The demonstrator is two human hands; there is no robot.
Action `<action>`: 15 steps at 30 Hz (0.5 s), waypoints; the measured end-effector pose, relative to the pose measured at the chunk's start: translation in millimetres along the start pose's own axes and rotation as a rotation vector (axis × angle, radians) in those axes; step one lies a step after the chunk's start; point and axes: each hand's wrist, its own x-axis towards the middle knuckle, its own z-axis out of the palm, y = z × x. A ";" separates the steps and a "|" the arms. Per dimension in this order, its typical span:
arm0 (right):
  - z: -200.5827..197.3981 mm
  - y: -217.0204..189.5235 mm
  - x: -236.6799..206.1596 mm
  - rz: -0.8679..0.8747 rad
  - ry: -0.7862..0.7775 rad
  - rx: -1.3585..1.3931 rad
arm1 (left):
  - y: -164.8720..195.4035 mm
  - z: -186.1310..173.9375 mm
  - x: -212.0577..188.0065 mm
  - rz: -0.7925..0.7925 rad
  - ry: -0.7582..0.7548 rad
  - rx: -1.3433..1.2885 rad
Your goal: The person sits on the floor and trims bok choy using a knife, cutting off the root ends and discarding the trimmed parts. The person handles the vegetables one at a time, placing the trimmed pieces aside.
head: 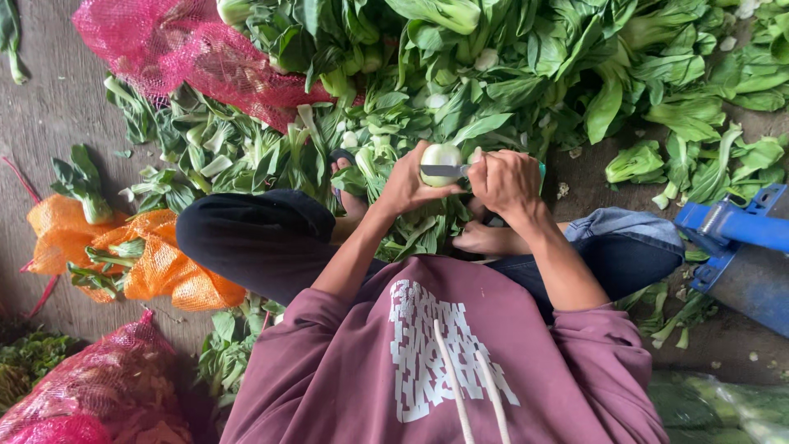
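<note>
Between both hands (456,185), bok choy (441,160).

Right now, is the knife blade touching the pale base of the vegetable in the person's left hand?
Touching. The head view shows the knife blade laid flat across the vegetable base, held by the left hand, no gap; the right hand grips the handle.

Pale-green bok choy (441,158); silver knife (444,171)

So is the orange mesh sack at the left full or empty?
Nearly empty: the orange mesh sack lies flat and crumpled on the floor, with only a few green leaves on it.
</note>
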 end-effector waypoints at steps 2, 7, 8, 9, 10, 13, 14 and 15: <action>7.3 16.6 0.3 0.122 -0.092 -0.031 | -2.7 0.7 -6.3 0.021 0.001 0.030; 13.2 56.1 -10.5 0.695 -0.129 0.382 | -32.5 19.6 -10.5 0.104 0.233 0.081; 16.4 55.5 -16.7 0.762 -0.086 0.617 | -42.0 29.0 -10.9 0.111 0.310 0.194; 21.0 53.3 -22.8 0.720 -0.124 0.850 | -52.6 40.7 -8.8 -0.003 0.299 0.096; 25.7 47.6 -29.4 0.672 -0.163 1.085 | -62.1 53.0 -4.3 -0.113 0.291 0.000; 42.7 33.7 -38.4 0.385 -0.122 1.034 | -82.3 86.3 8.2 -0.250 0.205 -0.284; 45.9 33.5 -39.6 0.269 -0.076 0.890 | -85.9 89.4 9.6 -0.268 0.162 -0.376; 48.3 36.8 -40.8 0.339 -0.092 0.988 | -88.9 87.2 10.1 -0.296 0.062 -0.466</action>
